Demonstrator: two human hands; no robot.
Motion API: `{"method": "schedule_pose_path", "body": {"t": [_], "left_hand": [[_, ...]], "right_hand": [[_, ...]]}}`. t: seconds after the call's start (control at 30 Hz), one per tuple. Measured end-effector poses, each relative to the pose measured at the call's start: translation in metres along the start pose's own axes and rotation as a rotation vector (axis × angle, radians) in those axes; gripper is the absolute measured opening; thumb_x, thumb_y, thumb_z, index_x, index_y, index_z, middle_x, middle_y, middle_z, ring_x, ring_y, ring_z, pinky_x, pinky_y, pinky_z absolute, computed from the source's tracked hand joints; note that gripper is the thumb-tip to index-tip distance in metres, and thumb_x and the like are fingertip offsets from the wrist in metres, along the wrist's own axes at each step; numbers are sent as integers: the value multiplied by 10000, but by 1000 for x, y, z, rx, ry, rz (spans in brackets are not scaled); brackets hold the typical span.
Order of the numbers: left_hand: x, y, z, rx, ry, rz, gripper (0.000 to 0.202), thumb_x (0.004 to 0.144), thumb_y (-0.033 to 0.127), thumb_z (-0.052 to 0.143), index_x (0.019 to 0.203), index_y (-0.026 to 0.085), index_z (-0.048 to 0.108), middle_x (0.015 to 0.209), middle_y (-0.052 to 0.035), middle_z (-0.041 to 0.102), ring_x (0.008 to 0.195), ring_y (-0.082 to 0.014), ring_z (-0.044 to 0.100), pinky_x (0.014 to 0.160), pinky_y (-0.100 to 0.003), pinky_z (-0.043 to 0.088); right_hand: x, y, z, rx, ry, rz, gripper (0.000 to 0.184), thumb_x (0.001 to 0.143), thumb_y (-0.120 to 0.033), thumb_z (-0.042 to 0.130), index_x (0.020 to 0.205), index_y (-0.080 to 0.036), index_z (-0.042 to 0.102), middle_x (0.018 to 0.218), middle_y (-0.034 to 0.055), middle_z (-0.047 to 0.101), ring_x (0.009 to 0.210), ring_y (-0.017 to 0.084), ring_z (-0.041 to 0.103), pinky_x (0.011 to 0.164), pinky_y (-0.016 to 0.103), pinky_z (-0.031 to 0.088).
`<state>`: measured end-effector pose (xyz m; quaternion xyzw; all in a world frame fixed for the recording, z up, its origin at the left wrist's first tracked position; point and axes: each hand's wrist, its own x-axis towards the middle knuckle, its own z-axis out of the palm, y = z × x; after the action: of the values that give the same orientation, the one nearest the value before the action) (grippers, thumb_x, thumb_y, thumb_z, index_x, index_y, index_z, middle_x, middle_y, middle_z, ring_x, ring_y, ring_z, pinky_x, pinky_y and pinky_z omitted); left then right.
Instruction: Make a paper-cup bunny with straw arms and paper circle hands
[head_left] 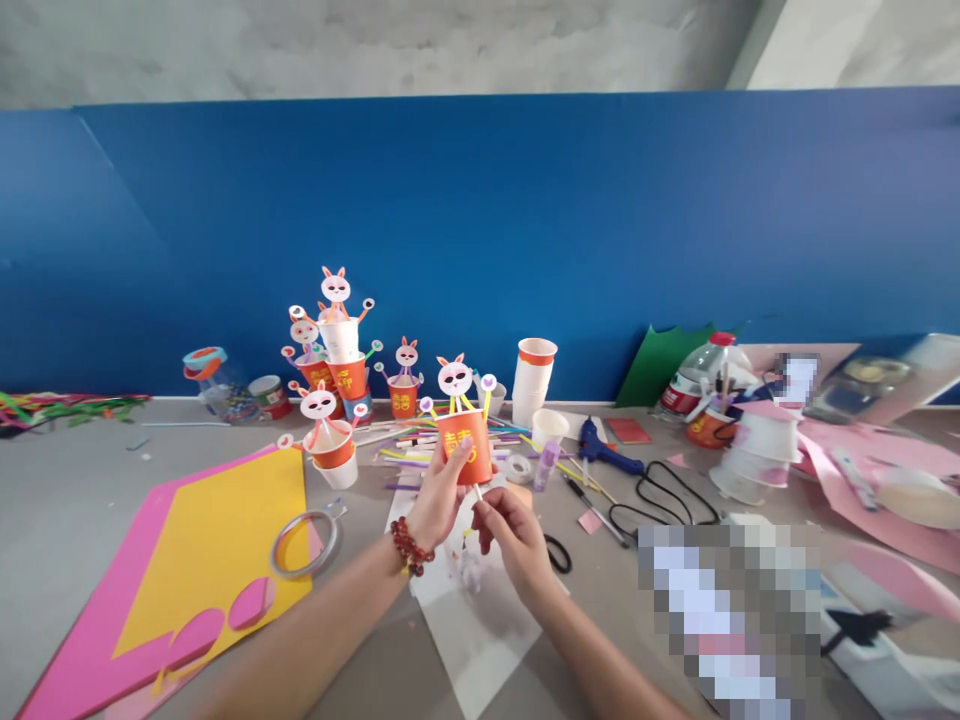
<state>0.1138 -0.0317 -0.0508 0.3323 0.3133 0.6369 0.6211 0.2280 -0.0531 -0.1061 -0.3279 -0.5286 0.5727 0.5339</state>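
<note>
My left hand (442, 495) is wrapped round an orange paper cup (477, 455) with yellow characters on it, lifted above the table. Out of the cup's top rise a white paper rabbit head (454, 379) and two small round paws on yellow-green arms. Below the cup, my right hand (516, 540) pinches a thin white stick (478, 493) that comes from its underside. A white paper sheet (484, 640) lies beneath both hands. Similar rabbit cups stand to the left, the nearest being an orange-and-white one (335, 462).
Yellow card (217, 530) and a silver tape roll (304, 545) lie on the left. Behind the hands are scattered sticks, a glue stick (547, 466) and stacked white cups (532, 385). A blue glue gun (611, 450) with a looping black cord lies right, near a plastic bottle (694, 380).
</note>
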Motion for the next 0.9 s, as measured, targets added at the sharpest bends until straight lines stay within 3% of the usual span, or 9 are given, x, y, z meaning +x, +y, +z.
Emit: {"method": "schedule_pose_path", "body": {"t": [0.2,0.37,0.47,0.53,0.7,0.8,0.9], "left_hand": [[-6,5,-7,59,-83,43,476,782,381,749,1170,221,525,952,-46,687,812,-183,682,714,-285,539],[-18,0,-13,234,-219,184,636,740,307,788,1286,239,469,1012,-68,676,767,-176,649,637,-271,534],[-21,-1,-12,249,-250,207,676,706,280,811,1291,253,472,1058,-75,661,816,-191,648,633,-262,542],[-20,-2,-11,255,-268,197,618,738,303,785,1272,260,478,976,-54,663,713,-162,636,561,-243,530],[-11,-5,-15,262,-260,161,502,815,362,711,1241,260,464,806,3,639,518,-99,561,438,-202,474],[0,-6,-20,218,-178,149,486,826,394,697,1226,251,462,849,-7,653,617,-126,625,513,-218,519],[14,-2,-28,154,-34,108,488,814,440,700,1196,237,474,915,-27,656,734,-159,676,632,-263,560]], "right_hand": [[0,-1,-1,17,1,-32,327,870,-476,634,725,-189,570,654,-17,585,500,92,518,466,211,462],[0,1,-3,-94,21,-168,296,849,-490,658,899,-199,677,782,24,621,567,130,579,514,261,543],[1,5,-6,-116,40,-213,300,844,-496,664,879,-198,682,773,28,610,533,127,575,478,259,536],[0,9,-8,-123,21,-207,280,865,-479,645,860,-200,672,742,20,595,522,124,568,471,253,528],[2,15,-7,-151,-8,-159,235,908,-435,594,884,-206,645,762,23,609,570,132,579,480,233,518],[8,2,-10,-263,-21,-94,244,908,-441,576,911,-207,648,798,36,628,607,151,598,478,240,519],[10,-24,-25,-556,-79,-74,208,907,-414,573,918,-227,665,836,43,663,667,177,621,527,256,514]]}}
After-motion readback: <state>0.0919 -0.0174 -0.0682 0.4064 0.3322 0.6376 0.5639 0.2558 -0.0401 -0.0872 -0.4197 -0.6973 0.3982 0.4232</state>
